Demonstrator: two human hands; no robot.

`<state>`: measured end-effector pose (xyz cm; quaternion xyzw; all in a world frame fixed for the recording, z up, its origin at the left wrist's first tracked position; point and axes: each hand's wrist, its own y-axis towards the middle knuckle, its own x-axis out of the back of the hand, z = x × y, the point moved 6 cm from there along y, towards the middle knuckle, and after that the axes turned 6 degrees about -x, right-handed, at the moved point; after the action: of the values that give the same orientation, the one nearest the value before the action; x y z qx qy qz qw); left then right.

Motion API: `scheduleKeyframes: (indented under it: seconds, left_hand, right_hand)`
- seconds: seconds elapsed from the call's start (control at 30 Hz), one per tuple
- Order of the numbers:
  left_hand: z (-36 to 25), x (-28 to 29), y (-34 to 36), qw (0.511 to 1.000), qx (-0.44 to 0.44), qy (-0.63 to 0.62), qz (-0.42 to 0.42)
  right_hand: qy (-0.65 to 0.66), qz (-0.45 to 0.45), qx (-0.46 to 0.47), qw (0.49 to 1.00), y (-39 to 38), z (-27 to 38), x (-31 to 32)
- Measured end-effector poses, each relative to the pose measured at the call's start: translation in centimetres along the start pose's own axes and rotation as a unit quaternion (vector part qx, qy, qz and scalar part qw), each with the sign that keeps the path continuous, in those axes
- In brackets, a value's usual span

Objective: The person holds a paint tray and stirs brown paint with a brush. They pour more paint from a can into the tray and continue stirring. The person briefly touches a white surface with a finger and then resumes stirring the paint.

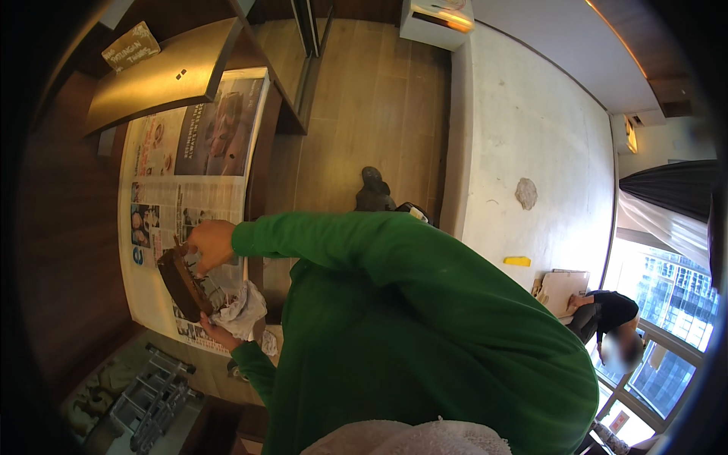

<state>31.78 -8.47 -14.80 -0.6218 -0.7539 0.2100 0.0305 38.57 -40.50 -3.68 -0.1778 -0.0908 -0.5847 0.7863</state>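
Newsprint-covered table [163,197]: hands [212,243], flat brown block [182,284].

A wooden plank floor [364,106] is seen running toward twelve o'clock. A pale, scuffed wall [546,136] is spread across one to three o'clock, marked by a rough patch [526,193]. Tall windows [667,318] at four o'clock are flooded with daylight, with a dark curtain [675,186] hung above them. At ten o'clock a dark wooden worktop [68,227] is covered with newspaper [189,174].
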Motion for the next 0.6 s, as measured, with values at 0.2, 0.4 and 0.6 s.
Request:
scheduleKeyframes:
  seconds: [0.2, 0.4, 0.6]
  left_hand:
    - [0.8, 2.2, 1.7, 1.0, -0.013, -0.004, -0.016]
    - [1.4, 4.2, 3.1, 0.995, -0.058, 0.084, -0.016]
    - [1.6, 4.2, 3.0, 0.996, -0.055, -0.002, -0.065]
  right_hand:
    - [-0.097, 0.091, -0.025, 0.991, -0.6, -2.9, 2.2]
    - [-0.021, -0.002, 0.026, 0.999, -6.1, -9.1, 9.4]
    - [0.059, -0.125, -0.219, 0.966, -17.2, -19.7, 18.5]
